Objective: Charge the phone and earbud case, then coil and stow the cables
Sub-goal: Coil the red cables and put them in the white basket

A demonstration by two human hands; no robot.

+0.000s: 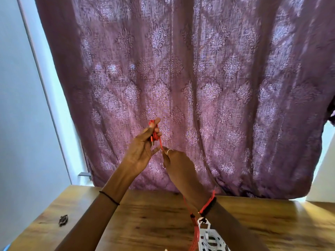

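As left hand (145, 142) grips coiled red cable (155, 135), right hand (178, 160) pinches strand, no writing legible

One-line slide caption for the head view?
Left hand holds red cable coils while right hand feeds slack above wooden table.

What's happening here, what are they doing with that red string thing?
That is a red cable, and a person is coiling it in the air above a wooden table. The left hand holds the loops wound so far, with a plug end sticking out below the fingers. The right hand pinches the loose length and feeds it up. The rest of the cable trails down past the right wrist toward a white basket at the table's near edge.
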